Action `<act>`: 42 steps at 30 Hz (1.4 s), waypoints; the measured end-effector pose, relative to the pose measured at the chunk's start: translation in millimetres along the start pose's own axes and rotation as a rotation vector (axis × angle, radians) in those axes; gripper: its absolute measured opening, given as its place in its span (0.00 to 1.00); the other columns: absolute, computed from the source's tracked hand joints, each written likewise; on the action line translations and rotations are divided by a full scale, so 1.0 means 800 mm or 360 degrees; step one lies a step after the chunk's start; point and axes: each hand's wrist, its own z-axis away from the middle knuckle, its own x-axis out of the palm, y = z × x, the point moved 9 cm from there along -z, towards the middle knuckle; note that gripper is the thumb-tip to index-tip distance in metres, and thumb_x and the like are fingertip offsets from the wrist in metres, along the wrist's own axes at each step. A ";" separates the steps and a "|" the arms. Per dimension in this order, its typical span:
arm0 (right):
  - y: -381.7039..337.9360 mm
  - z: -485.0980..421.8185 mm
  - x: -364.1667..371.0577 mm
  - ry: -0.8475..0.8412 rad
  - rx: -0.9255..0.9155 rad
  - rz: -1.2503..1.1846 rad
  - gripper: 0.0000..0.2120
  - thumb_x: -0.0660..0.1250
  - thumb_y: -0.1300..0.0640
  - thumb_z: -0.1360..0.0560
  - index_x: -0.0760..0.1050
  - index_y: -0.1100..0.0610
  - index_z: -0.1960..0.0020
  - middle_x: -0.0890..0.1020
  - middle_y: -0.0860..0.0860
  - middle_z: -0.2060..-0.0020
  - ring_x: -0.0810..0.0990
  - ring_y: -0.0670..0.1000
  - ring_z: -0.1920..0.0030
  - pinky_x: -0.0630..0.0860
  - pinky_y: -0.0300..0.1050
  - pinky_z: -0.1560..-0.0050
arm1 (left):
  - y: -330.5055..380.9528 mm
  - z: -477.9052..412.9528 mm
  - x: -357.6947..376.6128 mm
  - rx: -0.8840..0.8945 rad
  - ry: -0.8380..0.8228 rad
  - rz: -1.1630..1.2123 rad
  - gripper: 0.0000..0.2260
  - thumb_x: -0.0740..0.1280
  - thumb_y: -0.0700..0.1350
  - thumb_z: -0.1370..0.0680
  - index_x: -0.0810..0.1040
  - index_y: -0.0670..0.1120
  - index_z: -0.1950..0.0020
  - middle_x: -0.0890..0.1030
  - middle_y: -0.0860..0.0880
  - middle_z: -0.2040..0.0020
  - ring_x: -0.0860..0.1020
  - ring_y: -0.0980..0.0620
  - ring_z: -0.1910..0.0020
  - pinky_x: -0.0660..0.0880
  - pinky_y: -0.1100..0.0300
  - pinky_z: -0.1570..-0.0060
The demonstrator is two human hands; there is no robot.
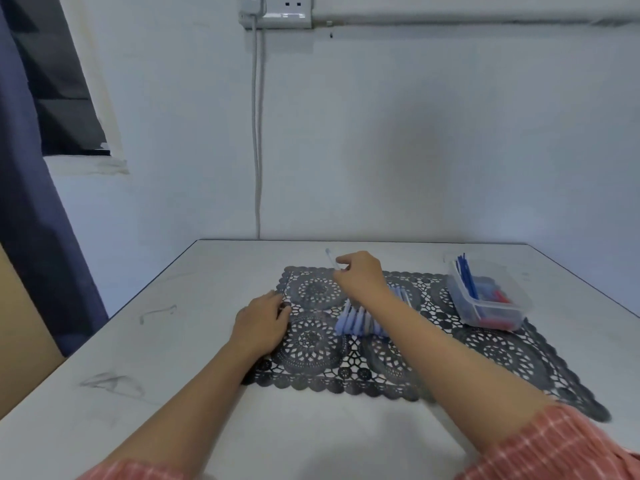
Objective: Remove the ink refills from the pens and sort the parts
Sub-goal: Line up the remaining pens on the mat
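A white, scuffed tabletop [138, 341] fills the lower view, set against a pale wall. On it lies a dark grey openwork placemat with round lace patterns and scalloped edges [502, 348]. At the mat's far right corner stands a clear rectangular plastic tub [512, 289]; thin blue ink refills [465, 275] lean upright against its left wall, with blurred red and blue parts in its bottom. Near the mat's middle, a row of pale blue pens [360, 320] lies side by side, partly hidden under the right forearm. The left hand [263, 323] rests on the mat's left edge with fingers bent; whether it grips the mat cannot be told. The right hand [362, 275], raised above the mat's far edge, pinches a slim translucent pen [330, 259] that points up and leftward.
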 end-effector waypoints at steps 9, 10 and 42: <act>0.098 0.044 -0.083 0.0234 0.0293 0.0064 0.16 0.64 0.64 0.25 0.74 0.61 0.37 0.81 0.58 0.47 0.79 0.53 0.63 0.76 0.42 0.67 | 0.002 0.004 0.016 0.0030 -0.0063 -0.0215 0.21 0.51 0.52 0.17 0.62 0.48 0.24 0.61 0.50 0.24 0.60 0.51 0.26 0.56 0.49 0.28; 0.106 0.048 -0.089 0.0242 0.0322 0.0096 0.15 0.65 0.63 0.25 0.75 0.61 0.38 0.81 0.58 0.47 0.79 0.52 0.59 0.75 0.40 0.65 | 0.004 0.005 0.016 0.0034 -0.0054 -0.0221 0.21 0.51 0.52 0.17 0.62 0.48 0.24 0.61 0.50 0.24 0.60 0.50 0.26 0.56 0.50 0.29; 0.173 0.049 -0.077 0.0257 0.0398 0.0295 0.10 0.61 0.62 0.26 0.81 0.63 0.51 0.82 0.57 0.56 0.78 0.51 0.60 0.75 0.42 0.59 | -0.002 0.001 0.019 0.0020 -0.0032 -0.0258 0.22 0.52 0.53 0.17 0.62 0.49 0.24 0.61 0.51 0.24 0.60 0.51 0.26 0.58 0.51 0.29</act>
